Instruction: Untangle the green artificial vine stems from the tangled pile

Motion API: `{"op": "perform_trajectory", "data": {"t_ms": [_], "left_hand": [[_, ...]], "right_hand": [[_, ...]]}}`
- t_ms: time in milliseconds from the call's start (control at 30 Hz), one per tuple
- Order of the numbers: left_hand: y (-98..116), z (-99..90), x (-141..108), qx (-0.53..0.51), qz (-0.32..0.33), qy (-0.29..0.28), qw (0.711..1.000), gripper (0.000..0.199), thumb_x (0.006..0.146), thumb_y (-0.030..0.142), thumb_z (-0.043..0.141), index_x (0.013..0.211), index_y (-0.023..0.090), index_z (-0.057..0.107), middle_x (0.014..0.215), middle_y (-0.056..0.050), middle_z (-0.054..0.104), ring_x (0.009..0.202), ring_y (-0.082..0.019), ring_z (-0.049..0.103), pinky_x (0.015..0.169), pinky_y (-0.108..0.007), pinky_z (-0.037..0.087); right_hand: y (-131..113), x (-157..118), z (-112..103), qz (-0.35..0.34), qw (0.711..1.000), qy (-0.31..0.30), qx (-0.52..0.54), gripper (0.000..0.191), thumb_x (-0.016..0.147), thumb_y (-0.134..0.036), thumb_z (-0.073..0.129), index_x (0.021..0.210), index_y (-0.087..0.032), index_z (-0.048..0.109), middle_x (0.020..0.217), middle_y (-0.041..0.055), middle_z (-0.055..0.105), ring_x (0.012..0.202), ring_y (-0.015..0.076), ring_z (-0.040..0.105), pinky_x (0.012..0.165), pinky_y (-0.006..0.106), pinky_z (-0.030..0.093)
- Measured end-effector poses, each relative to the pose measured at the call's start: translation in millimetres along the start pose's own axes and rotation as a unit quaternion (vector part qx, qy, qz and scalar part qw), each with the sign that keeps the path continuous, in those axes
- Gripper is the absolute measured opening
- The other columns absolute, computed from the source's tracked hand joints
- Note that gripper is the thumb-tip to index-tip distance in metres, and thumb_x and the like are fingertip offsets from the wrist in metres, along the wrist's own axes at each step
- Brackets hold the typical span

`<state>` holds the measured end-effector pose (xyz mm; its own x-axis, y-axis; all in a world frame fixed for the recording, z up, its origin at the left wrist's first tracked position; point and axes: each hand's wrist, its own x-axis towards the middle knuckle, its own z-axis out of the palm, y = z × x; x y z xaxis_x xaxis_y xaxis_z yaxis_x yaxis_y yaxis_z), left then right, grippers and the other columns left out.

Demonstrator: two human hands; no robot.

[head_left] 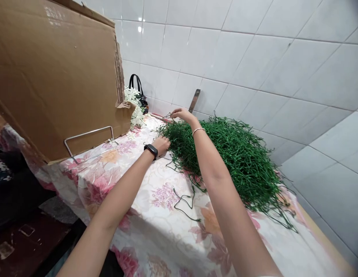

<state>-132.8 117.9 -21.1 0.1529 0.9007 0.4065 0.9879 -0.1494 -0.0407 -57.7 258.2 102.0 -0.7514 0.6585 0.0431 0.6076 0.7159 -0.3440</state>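
A big tangled heap of thin green artificial stems lies on a floral tablecloth. At the heap's left edge is my left hand, a black band on its wrist, with its fingers curled against the stems. Whatever those fingers hold is hidden. Above the heap's far left edge, my right hand bends down with its fingers pinched together. Thin dark strands show at its fingertips, too small to name. One loose green stem lies apart on the cloth, nearer to me.
An upright cardboard sheet stands at the left, with a bent metal wire frame at its foot. White artificial flowers and a dark handbag are behind it. A metal strip leans on the tiled wall.
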Motion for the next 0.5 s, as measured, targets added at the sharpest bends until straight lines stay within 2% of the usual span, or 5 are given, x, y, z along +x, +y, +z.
{"op": "perform_trajectory", "data": {"t_ms": [133,267,367,433,500], "left_hand": [[-14,-11.7,-4,-0.035,-0.136,0.080,0.987,0.030,0.085,0.029,0.044,0.108,0.011,0.048,0.107,-0.010,0.052,0.095,-0.020,0.053,0.081,-0.039,0.045],[-26,-14.3,-1,-0.073,-0.251,0.136,0.955,0.042,0.089,0.021,0.018,0.125,0.000,0.028,0.122,-0.025,0.039,0.115,-0.029,0.038,0.091,-0.043,0.035],[-25,-6.0,5,-0.103,-0.244,0.128,0.956,0.049,0.090,0.027,0.015,0.135,0.010,0.006,0.136,-0.020,0.025,0.124,-0.027,0.029,0.093,-0.042,0.033],[-20,2.7,6,-0.117,-0.194,0.094,0.969,0.048,0.090,0.033,0.021,0.135,0.019,0.012,0.137,-0.014,0.028,0.122,-0.026,0.032,0.091,-0.042,0.036],[-11,11.5,6,-0.122,-0.136,0.047,0.982,0.041,0.088,0.036,0.032,0.128,0.026,0.031,0.129,-0.009,0.041,0.114,-0.025,0.043,0.086,-0.042,0.040]], "right_hand": [[3,-9,-17,0.061,0.995,-0.076,-0.011,0.017,0.061,-0.022,0.069,0.072,-0.010,0.067,0.077,0.0088,0.066,0.077,0.0208,0.060,0.073,0.033,0.044],[-5,-15,-22,0.088,0.979,-0.186,0.006,0.027,0.051,-0.025,0.075,0.076,-0.018,0.069,0.075,0.0046,0.067,0.076,0.0186,0.061,0.075,0.033,0.045],[-13,-13,-24,0.089,0.971,-0.221,0.015,0.031,0.054,-0.029,0.074,0.082,-0.019,0.068,0.077,0.0043,0.067,0.077,0.0166,0.062,0.073,0.029,0.046],[-15,-6,-25,0.101,0.972,-0.213,-0.002,0.029,0.055,-0.028,0.074,0.079,-0.015,0.068,0.074,0.0070,0.067,0.074,0.0187,0.062,0.069,0.031,0.048],[-13,6,-23,0.107,0.980,-0.168,-0.026,0.027,0.060,-0.029,0.071,0.079,-0.010,0.067,0.075,0.0092,0.066,0.072,0.0202,0.061,0.068,0.034,0.048]]}}
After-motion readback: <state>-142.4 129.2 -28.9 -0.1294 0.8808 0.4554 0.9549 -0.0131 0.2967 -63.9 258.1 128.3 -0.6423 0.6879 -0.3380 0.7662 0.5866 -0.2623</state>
